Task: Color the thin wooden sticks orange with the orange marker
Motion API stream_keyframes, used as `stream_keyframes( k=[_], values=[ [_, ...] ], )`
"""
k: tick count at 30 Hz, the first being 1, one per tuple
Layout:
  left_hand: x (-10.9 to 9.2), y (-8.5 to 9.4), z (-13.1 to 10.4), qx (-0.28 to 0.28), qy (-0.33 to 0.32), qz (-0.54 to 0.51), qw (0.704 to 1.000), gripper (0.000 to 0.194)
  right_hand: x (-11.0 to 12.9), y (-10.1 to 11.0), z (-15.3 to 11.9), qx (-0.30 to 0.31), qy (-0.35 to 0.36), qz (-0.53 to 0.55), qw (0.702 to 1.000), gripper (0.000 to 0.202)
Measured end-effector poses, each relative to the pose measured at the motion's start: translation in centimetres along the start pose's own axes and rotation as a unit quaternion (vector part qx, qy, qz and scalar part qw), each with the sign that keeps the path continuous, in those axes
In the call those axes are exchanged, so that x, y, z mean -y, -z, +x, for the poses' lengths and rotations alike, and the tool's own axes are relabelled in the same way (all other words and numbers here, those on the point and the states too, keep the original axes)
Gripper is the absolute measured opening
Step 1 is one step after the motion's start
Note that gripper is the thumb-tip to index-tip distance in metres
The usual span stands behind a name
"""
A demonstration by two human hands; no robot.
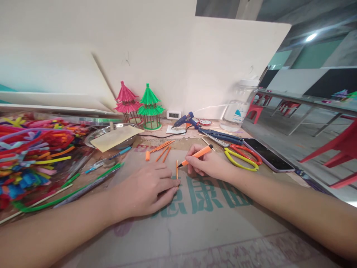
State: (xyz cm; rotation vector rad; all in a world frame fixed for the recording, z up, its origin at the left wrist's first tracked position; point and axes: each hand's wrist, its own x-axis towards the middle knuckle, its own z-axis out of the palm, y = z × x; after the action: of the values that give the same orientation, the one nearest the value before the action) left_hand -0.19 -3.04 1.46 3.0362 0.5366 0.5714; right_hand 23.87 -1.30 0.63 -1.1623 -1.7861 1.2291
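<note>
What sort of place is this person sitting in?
Probably a craft workshop or craft classroom, though I can't tell which. The signs are a heap of colourful fuzzy stems, a blue glue gun and a small green pagoda model.

The right grip [205, 162] holds a slim orange marker [200, 153], its black tip at a thin straight orange stick [177, 174] touched by the left grip [152, 186]. Beyond the left grip stand 1 pink-red tiered pagoda [126, 103] and 1 green tiered pagoda [150, 101].
</note>
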Motion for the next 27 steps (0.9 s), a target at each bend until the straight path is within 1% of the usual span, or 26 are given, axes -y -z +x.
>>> stream_keyframes(
  k=[2,6,9,13,18,24,27],
  values=[
    [0.0,0.0,0.02,0.007,0.004,0.0,1.0,0.03,-0.03,0.02,-0.01,0.005,0.001,-0.003,1.0,0.019],
    [0.06,-0.01,0.02,0.02,0.011,-0.002,1.0,0.03,-0.09,-0.01,-0.04,-0.012,0.0,-0.009,1.0,0.016],
    [0.1,-0.04,-0.03,0.016,0.009,0.0,1.0,0.03,-0.09,-0.07,-0.1,-0.018,0.002,0.008,1.0,0.016],
    [0.1,-0.05,-0.08,0.006,0.006,0.001,1.0,0.029,-0.08,-0.19,-0.21,0.005,0.014,0.031,0.999,0.017],
    [0.11,-0.04,0.02,0.011,0.002,0.0,1.0,0.029,0.03,-0.13,-0.4,0.022,0.009,0.027,0.999,0.017],
    [0.12,-0.03,0.0,0.004,0.003,-0.001,1.0,0.028,0.28,0.13,-0.71,0.083,0.003,0.023,0.996,0.018],
    [0.09,0.03,-0.03,0.007,0.004,0.0,1.0,0.028,0.24,-0.03,-0.65,0.059,-0.002,0.024,0.998,0.018]
  ],
)
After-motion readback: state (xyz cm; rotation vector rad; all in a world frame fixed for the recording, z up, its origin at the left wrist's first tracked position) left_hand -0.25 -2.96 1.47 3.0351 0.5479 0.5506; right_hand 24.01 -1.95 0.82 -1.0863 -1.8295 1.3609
